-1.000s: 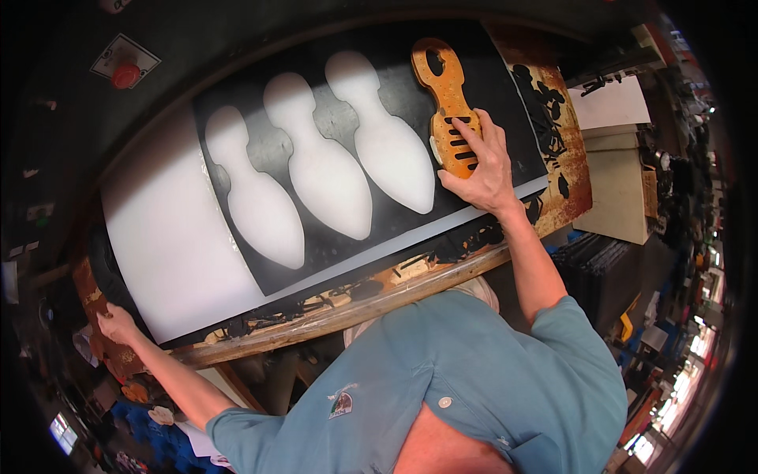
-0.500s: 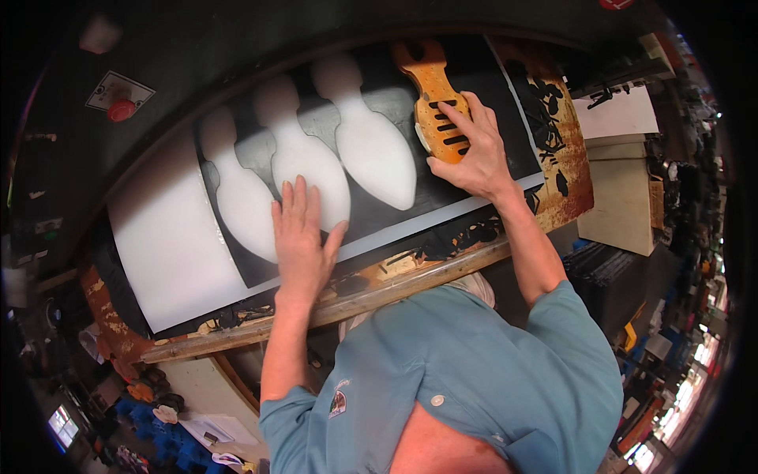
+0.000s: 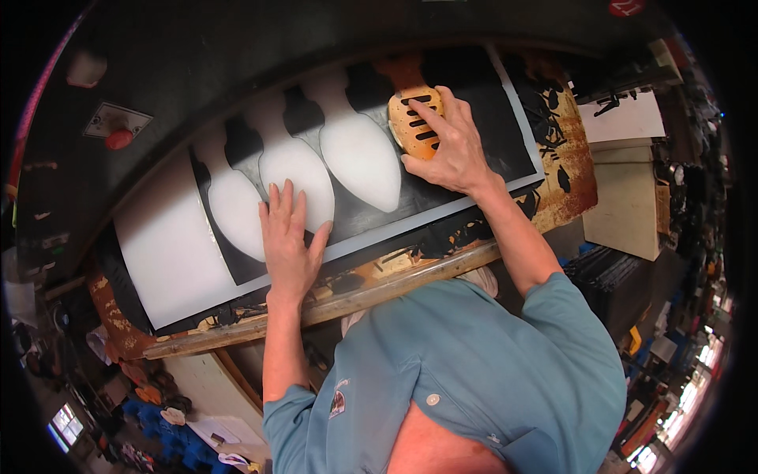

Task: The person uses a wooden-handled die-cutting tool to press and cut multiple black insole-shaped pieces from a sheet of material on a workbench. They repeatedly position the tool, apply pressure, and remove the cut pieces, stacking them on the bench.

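A yellow-orange cutting die [image 3: 412,126] with a row of dark slots lies on a black sheet [image 3: 371,207]. My right hand [image 3: 452,146] grips its right side, thumb at the lower edge and fingers over the slotted face. The die's narrow upper end lies in shadow. To its left are three white, bowling-pin-shaped areas in the black sheet: a right one [image 3: 361,162], a middle one [image 3: 304,178] and a left one [image 3: 234,209]. My left hand [image 3: 290,245] rests flat, fingers spread, over the lower parts of the middle and left shapes.
A dark machine beam [image 3: 260,47] spans the far side, with a red push button [image 3: 118,139] at left. White board [image 3: 162,237] shows left of the black sheet. A wooden rail [image 3: 355,304] runs along the near edge. Black scraps [image 3: 545,118] lie at right.
My right hand has slid the cutting die left, closer to the right white shape. Shadow now covers more of the shapes' upper ends. My left hand stays flat on the sheet.
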The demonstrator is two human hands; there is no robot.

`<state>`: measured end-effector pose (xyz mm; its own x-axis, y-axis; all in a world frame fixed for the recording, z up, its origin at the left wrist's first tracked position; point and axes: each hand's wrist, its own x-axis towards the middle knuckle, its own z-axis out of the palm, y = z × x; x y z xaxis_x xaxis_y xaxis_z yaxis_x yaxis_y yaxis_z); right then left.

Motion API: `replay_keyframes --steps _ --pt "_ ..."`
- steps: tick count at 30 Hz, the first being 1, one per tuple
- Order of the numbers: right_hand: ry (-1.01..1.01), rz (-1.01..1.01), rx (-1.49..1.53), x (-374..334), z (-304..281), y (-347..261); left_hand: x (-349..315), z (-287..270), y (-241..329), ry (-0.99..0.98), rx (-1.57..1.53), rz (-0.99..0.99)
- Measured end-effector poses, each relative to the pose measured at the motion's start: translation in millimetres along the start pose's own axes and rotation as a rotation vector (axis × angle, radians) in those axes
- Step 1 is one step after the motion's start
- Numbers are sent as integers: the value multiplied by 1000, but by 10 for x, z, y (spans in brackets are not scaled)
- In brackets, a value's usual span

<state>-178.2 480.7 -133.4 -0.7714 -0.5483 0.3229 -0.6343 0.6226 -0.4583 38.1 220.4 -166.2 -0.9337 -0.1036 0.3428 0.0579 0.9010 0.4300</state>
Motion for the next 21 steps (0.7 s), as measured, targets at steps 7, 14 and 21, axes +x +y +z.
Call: replay_keyframes --steps 7,14,21 --pt "109 111 92 -454 -7 -17 -591 -87 698 187 -456 -115" --pt "232 71 89 -463 -99 39 -766 434 787 284 -242 49" --pt "582 -284 290 -241 -862 -299 -835 376 805 318 -174 7"
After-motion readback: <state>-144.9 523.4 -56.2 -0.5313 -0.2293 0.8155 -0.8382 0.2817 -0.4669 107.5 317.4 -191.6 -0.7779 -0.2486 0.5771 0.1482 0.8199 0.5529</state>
